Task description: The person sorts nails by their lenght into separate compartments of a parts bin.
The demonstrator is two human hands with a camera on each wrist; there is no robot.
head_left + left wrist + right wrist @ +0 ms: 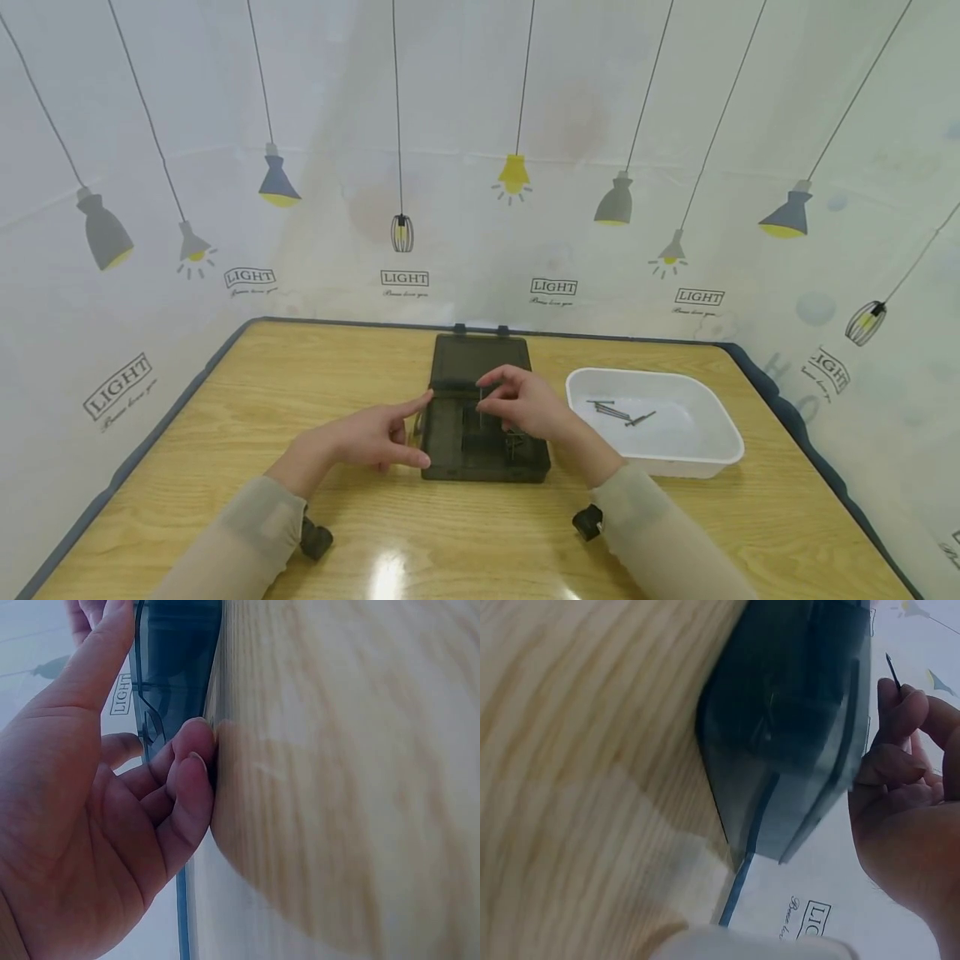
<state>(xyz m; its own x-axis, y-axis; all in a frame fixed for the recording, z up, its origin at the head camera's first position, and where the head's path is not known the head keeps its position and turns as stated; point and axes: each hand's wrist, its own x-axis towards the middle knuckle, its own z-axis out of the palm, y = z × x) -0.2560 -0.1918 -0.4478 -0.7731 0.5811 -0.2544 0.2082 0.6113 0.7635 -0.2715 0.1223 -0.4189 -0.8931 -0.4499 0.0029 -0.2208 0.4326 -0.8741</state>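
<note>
A dark translucent case lies on the table with its lid folded back; several nails rest in its right part. My left hand touches the case's left edge with index finger and thumb spread; in the left wrist view the other fingers of that hand are bent beside the case. Above the case, my right hand pinches a thin nail between thumb and index finger. The right wrist view shows this nail sticking out from the fingertips of the hand, beside the case.
To the right of the case stands a white tray with several nails lying in it. The wooden table has a dark edge, with a wall cloth printed with lamps behind it.
</note>
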